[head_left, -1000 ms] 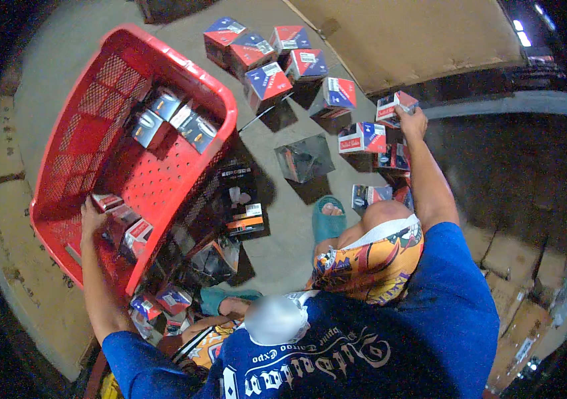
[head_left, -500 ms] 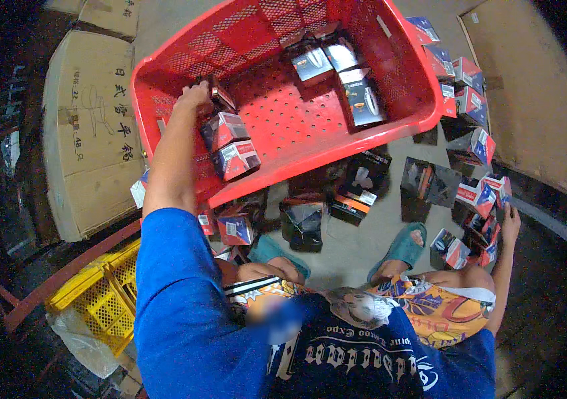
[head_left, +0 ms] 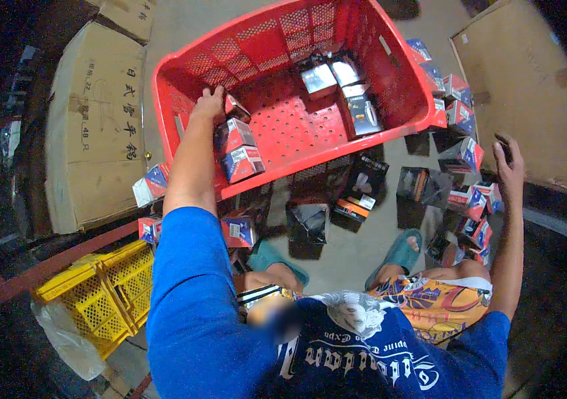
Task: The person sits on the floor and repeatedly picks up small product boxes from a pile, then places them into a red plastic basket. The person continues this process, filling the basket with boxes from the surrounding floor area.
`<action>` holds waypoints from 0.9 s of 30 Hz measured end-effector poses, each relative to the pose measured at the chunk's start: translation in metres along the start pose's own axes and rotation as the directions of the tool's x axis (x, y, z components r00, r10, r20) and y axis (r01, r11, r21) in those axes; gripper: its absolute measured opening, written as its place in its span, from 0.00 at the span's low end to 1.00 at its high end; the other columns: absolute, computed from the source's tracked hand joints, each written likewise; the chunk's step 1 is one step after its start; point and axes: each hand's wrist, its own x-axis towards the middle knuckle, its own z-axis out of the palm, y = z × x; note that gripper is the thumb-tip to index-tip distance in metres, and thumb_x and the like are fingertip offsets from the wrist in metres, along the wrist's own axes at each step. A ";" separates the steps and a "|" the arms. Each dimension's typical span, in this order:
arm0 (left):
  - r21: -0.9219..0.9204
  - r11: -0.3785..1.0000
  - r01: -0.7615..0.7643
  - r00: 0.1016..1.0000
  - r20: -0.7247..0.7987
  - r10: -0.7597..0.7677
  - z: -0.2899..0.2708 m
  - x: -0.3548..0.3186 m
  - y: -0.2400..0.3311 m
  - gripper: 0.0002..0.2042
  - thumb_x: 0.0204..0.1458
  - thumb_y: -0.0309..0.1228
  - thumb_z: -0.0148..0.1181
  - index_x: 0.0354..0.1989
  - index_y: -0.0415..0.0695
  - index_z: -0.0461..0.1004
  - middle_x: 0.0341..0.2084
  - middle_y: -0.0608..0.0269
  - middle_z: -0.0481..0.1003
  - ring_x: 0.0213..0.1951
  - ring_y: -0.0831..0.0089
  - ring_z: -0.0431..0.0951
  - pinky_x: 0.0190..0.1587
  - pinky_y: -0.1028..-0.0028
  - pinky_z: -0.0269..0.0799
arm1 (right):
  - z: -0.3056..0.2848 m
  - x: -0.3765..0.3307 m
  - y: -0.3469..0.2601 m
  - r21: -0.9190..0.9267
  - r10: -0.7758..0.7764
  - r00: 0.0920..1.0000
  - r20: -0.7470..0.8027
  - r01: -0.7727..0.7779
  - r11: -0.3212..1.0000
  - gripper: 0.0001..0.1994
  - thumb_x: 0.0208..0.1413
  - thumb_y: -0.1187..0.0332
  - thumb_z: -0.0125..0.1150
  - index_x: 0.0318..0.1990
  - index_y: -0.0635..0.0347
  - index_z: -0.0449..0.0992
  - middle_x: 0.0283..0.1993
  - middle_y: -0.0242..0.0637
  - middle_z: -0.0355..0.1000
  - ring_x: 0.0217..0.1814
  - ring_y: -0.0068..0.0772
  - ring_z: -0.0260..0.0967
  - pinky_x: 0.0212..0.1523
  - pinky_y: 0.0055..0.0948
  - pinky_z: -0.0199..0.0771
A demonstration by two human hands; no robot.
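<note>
My left hand (head_left: 210, 105) reaches into a large red plastic basket (head_left: 290, 174). Its fingers curl down at the side of a small dark box (head_left: 237, 110) by the basket's left wall; the fingertips are partly hidden. Two red, white and blue boxes (head_left: 243, 163) stand in line in front of that box. At the basket's right side sit several black-and-silver boxes (head_left: 363, 114). My right hand (head_left: 509, 159) is raised, empty and fingers apart, beside scattered small boxes (head_left: 463, 156) on the floor at the right.
Big brown cartons stand at the left (head_left: 97, 133) and right (head_left: 516, 100). A yellow plastic crate (head_left: 100, 302) lies at lower left. Black boxes (head_left: 308, 221) sit between the basket and my green slippers (head_left: 396, 256). More small boxes (head_left: 152, 184) lie left of the basket.
My right hand has lifted away from the small boxes at the right and moved farther forward. My left hand stays by the dark box in the basket, and the view has shifted slightly.
</note>
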 end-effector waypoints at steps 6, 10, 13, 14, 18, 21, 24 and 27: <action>-0.011 1.000 -0.008 0.998 -0.070 0.007 0.008 0.002 0.000 0.47 0.37 0.40 0.73 0.67 0.53 0.52 0.59 0.39 0.64 0.59 0.39 0.65 0.60 0.47 0.66 | 0.007 0.011 -0.059 0.043 -0.124 0.976 0.178 0.118 0.992 0.15 0.61 0.69 0.58 0.54 0.63 0.73 0.53 0.37 0.72 0.54 0.30 0.70 0.56 0.27 0.69; -0.216 0.916 -0.338 0.864 -0.457 0.212 -0.050 -0.008 0.027 0.45 0.30 0.46 0.75 0.62 0.50 0.62 0.52 0.40 0.70 0.55 0.43 0.69 0.59 0.53 0.67 | 0.006 0.005 -0.082 0.193 -0.064 0.976 0.208 0.023 0.981 0.17 0.61 0.72 0.56 0.57 0.65 0.70 0.53 0.38 0.71 0.56 0.29 0.69 0.58 0.28 0.67; -0.347 0.678 -0.648 0.728 -0.545 0.417 -0.133 -0.034 0.087 0.38 0.33 0.45 0.75 0.56 0.46 0.70 0.48 0.48 0.74 0.52 0.52 0.74 0.58 0.60 0.68 | 0.012 0.017 -0.121 0.246 -0.123 0.962 0.246 0.061 0.967 0.25 0.59 0.68 0.60 0.63 0.64 0.65 0.60 0.43 0.68 0.61 0.32 0.66 0.62 0.33 0.65; -0.400 0.519 -0.755 0.650 -0.560 0.514 -0.159 -0.052 0.114 0.37 0.34 0.44 0.74 0.57 0.44 0.70 0.49 0.51 0.74 0.52 0.57 0.74 0.57 0.62 0.69 | 0.016 0.022 -0.139 0.237 -0.151 0.961 0.233 0.095 0.967 0.29 0.57 0.65 0.63 0.65 0.63 0.63 0.63 0.45 0.66 0.63 0.34 0.65 0.64 0.36 0.63; -0.592 0.067 -0.803 0.416 -0.475 0.775 -0.230 -0.154 0.206 0.37 0.43 0.38 0.73 0.61 0.39 0.63 0.53 0.53 0.70 0.56 0.65 0.71 0.59 0.65 0.66 | 0.029 0.037 -0.202 0.549 -0.471 0.882 0.025 0.381 0.744 0.44 0.47 0.55 0.72 0.69 0.56 0.53 0.64 0.46 0.62 0.63 0.43 0.63 0.64 0.39 0.61; -0.679 -0.175 -0.713 0.367 -0.574 0.732 -0.243 -0.186 0.243 0.39 0.47 0.37 0.73 0.64 0.38 0.59 0.56 0.51 0.68 0.59 0.64 0.69 0.61 0.64 0.64 | -0.002 0.034 -0.201 0.639 -0.429 0.900 0.070 0.290 0.713 0.53 0.42 0.50 0.74 0.73 0.53 0.48 0.68 0.48 0.60 0.67 0.46 0.62 0.67 0.42 0.59; -0.627 -0.090 -0.774 0.486 -0.680 0.549 -0.218 -0.153 0.221 0.29 0.54 0.34 0.65 0.63 0.38 0.63 0.55 0.51 0.71 0.59 0.63 0.70 0.62 0.64 0.65 | -0.067 0.028 -0.146 0.475 -0.457 0.890 -0.004 0.404 0.782 0.33 0.54 0.54 0.66 0.63 0.59 0.62 0.54 0.43 0.71 0.58 0.40 0.69 0.58 0.38 0.68; -0.414 0.698 -0.584 0.812 -0.303 0.499 -0.159 -0.087 0.134 0.32 0.56 0.34 0.62 0.67 0.37 0.58 0.62 0.49 0.66 0.63 0.61 0.67 0.65 0.65 0.60 | -0.104 0.008 -0.059 0.335 -0.095 0.957 -0.276 0.188 0.923 0.35 0.51 0.60 0.69 0.64 0.58 0.59 0.53 0.45 0.73 0.54 0.40 0.72 0.56 0.38 0.71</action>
